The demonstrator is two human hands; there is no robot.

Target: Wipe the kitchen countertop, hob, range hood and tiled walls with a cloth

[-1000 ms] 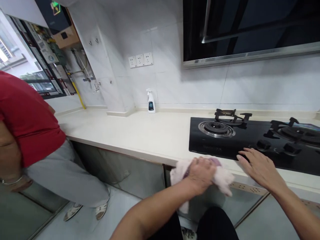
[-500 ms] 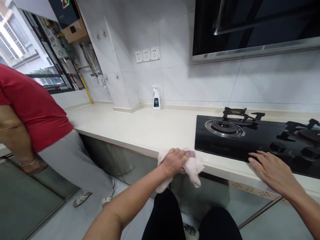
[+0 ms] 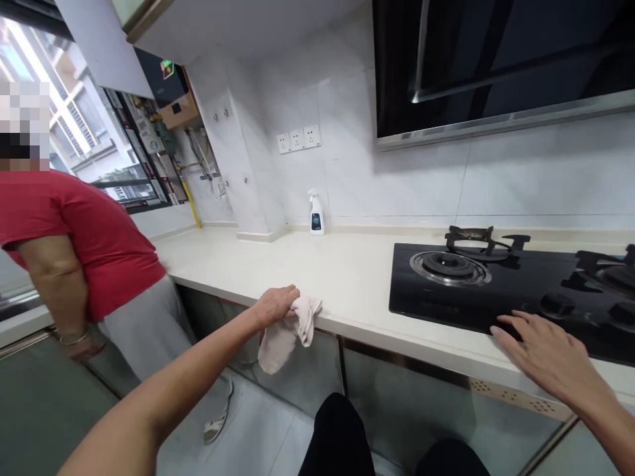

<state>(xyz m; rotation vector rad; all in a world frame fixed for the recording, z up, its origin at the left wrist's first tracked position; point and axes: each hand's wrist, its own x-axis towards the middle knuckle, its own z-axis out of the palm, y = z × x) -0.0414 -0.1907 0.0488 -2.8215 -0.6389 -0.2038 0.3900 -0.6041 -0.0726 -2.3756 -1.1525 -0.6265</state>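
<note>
My left hand (image 3: 278, 307) is closed on a pale pinkish cloth (image 3: 278, 344) at the front edge of the white countertop (image 3: 347, 277). Part of the cloth lies on the edge, and the rest hangs down in front of the cabinet. My right hand (image 3: 548, 350) rests with fingers spread on the front edge of the black gas stove (image 3: 446, 301), holding nothing. The stove's knobs (image 3: 556, 305) are just beyond those fingers.
A white spray bottle (image 3: 316, 213) stands against the back wall. One pot support (image 3: 486, 243) sits tipped behind the left burner (image 3: 449, 266). A range hood (image 3: 496, 66) hangs above. At left, a person in a red shirt (image 3: 109, 238) stands by the counter.
My left hand has slid the cloth leftward along the counter's front edge, away from the stove. My right hand stays at the stove edge. The view has tilted up slightly.
</note>
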